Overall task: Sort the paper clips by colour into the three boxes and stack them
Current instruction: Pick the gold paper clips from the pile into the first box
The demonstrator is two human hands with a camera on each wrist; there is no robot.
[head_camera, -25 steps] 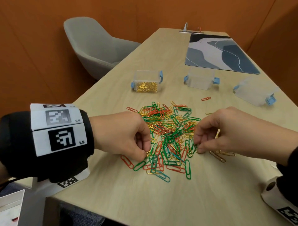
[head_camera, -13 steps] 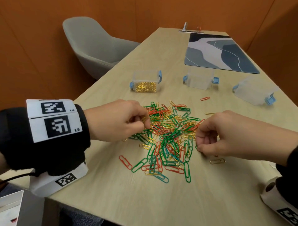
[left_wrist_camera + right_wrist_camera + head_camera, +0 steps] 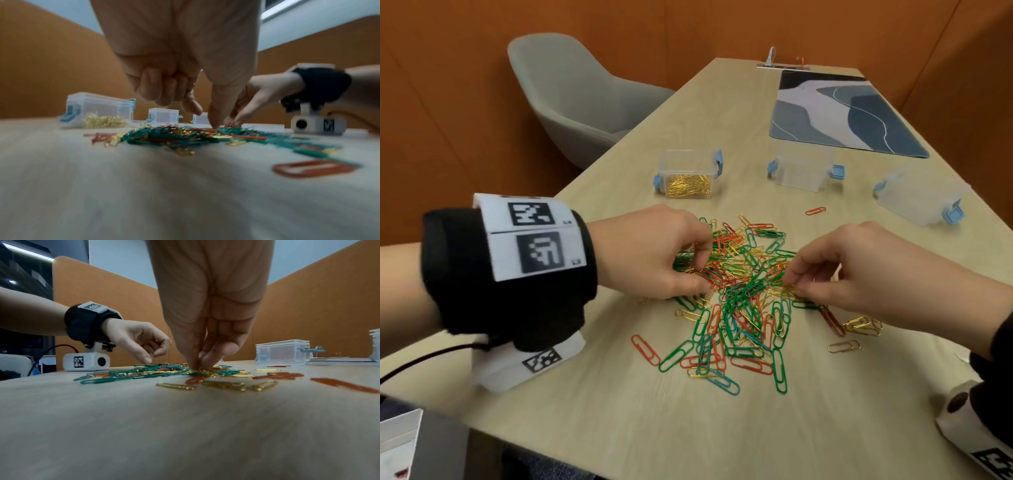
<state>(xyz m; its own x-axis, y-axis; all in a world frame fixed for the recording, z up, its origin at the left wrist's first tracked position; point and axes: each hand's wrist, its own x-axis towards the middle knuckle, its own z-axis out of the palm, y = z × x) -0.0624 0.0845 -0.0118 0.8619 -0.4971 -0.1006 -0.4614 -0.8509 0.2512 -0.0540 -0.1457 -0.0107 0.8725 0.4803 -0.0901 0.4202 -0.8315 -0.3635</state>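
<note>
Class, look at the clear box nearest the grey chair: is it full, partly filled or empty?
Partly filled. The left box holds a low layer of gold clips only; its upper part is clear and lidless.

- I see the clip pile (image 3: 739,291) on the table (image 3: 619,428) between my hands.
- Three boxes stand behind it: one (image 3: 688,173) at eleven o'clock, one (image 3: 804,169) at one, one (image 3: 921,195) at two.
- A mat (image 3: 842,113) lies behind the boxes.

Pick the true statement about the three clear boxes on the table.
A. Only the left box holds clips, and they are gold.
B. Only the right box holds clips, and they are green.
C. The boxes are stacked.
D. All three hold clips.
A: the left box holds gold clips; the middle box and right box look empty, all three standing apart on the table.
</note>
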